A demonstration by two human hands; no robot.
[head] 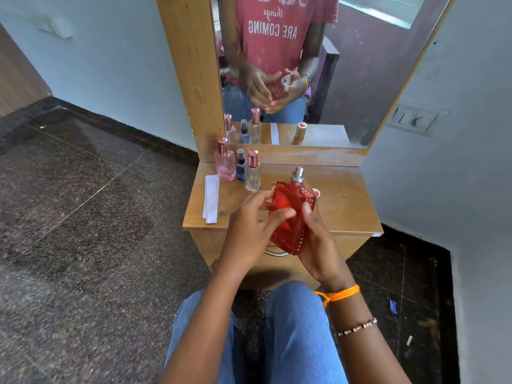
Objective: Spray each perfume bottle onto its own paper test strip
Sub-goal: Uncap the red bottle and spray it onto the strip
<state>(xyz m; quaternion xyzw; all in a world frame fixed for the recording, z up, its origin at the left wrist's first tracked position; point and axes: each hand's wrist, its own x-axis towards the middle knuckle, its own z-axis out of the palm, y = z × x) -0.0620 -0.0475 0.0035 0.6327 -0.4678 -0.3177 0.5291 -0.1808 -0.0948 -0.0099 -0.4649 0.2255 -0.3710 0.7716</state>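
A large red perfume bottle [288,214] with a bare silver spray nozzle is held tilted above the front of the small wooden dressing table [343,200]. My right hand [318,245] grips its right side and base, thumb on the glass. My left hand [249,225] touches the bottle's left face with its fingertips. The bottle's red cap [316,193] stands on the table just behind it. White paper test strips [211,198] lie stacked at the table's left edge. A pink bottle [225,159], a small dark blue bottle [240,166] and a clear bottle [253,171] stand at the back left.
A mirror [304,65] in a wooden frame rises behind the table and reflects the bottles and hands. A metal drawer handle [277,254] sits under the tabletop. My knees in blue jeans are close below the table. Dark speckled floor lies on both sides.
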